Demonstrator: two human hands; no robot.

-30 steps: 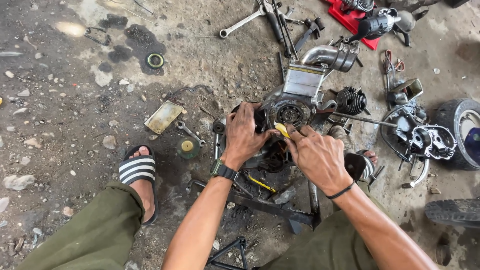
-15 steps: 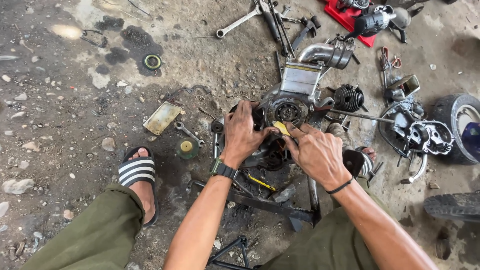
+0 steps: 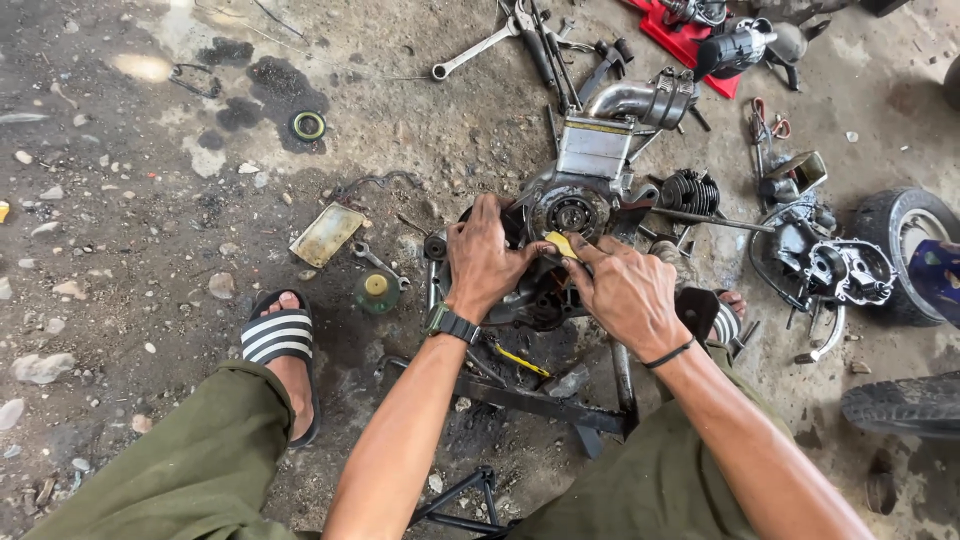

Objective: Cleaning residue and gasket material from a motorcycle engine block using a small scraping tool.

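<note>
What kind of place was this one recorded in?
Most likely an informal motorcycle or scooter repair spot, worked on the ground. An oily, stained concrete floor carries a stripped engine, loose wrenches and a tyre. Both hands, left hand and right hand, rest on the engine.

Black-and-white striped sandal (image 3: 280, 335) (olive trousers (image 3: 190, 460))

the left hand (image 3: 483, 257) is pressing down on a greasy engine block (image 3: 560, 225) sitting at the centre, while the right hand (image 3: 628, 293) is pinching a small yellow piece (image 3: 561, 244) against it. a wrench (image 3: 475, 52) is lying at twelve o'clock from the hands, a finned cylinder (image 3: 690, 190) at two o'clock, a tyre (image 3: 905, 245) at three o'clock, a yellowish flat plate (image 3: 326, 234) at nine o'clock and a striped sandal (image 3: 281, 345) at eight o'clock.
</note>
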